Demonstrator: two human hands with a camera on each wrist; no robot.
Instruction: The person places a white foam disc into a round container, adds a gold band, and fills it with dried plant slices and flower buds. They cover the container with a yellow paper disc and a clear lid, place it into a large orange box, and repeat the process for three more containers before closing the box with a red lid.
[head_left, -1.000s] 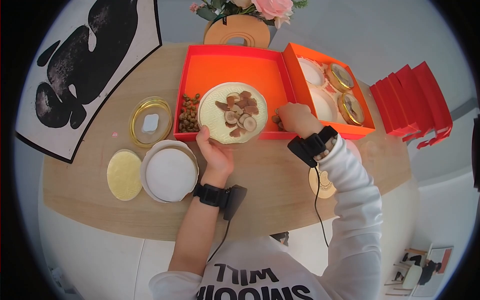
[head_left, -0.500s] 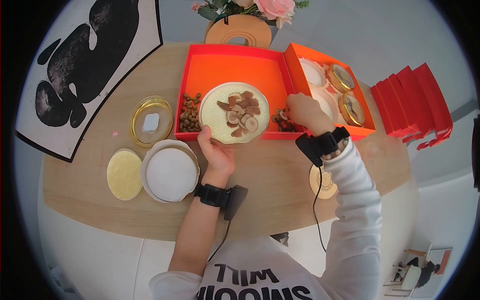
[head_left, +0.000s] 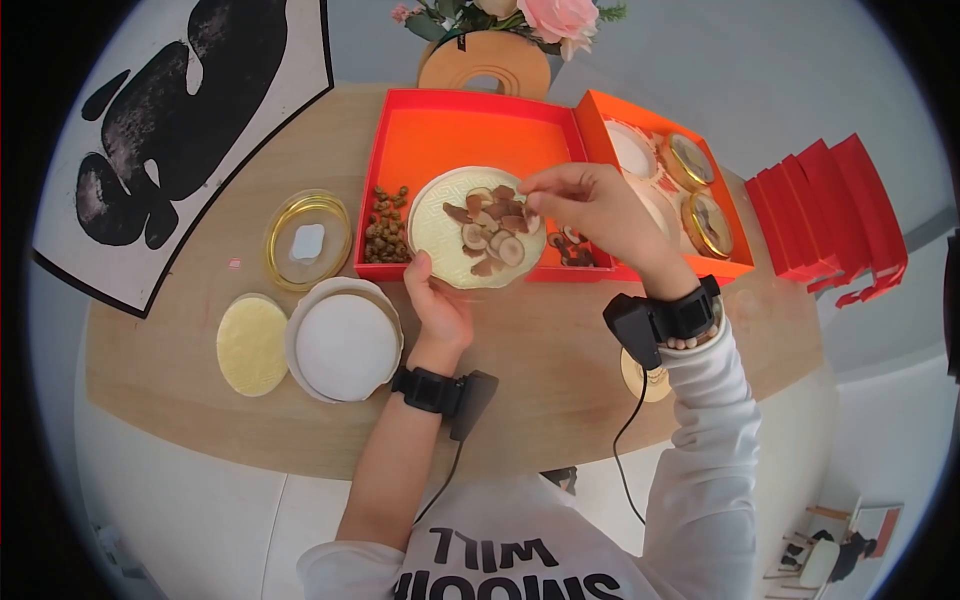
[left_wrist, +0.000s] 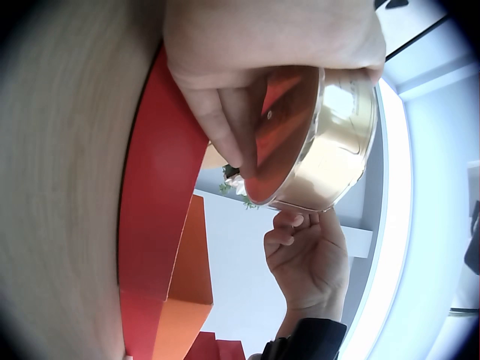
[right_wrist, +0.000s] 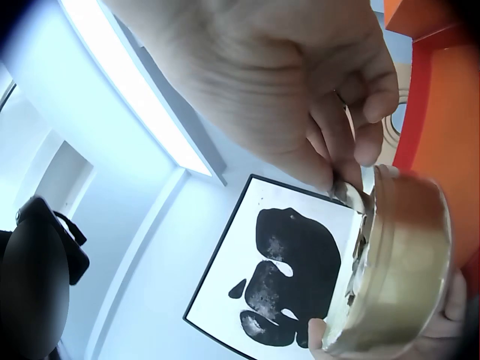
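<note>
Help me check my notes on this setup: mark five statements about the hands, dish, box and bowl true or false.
1. The left hand holds the dish of slices. True.
2. The right hand is under the dish. False: it is over the dish's right side.
3. The round brown pieces lie in the red box. True.
4. The yellow disc is right of the white bowl. False: it is left.
5. The bowl is inside the box. False: it is on the table.

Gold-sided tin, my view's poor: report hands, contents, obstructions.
Left hand gripping tin, near side. Right hand at rim, pinching what looks like a slice. Brown slices on top; nothing visibly blocking.
</note>
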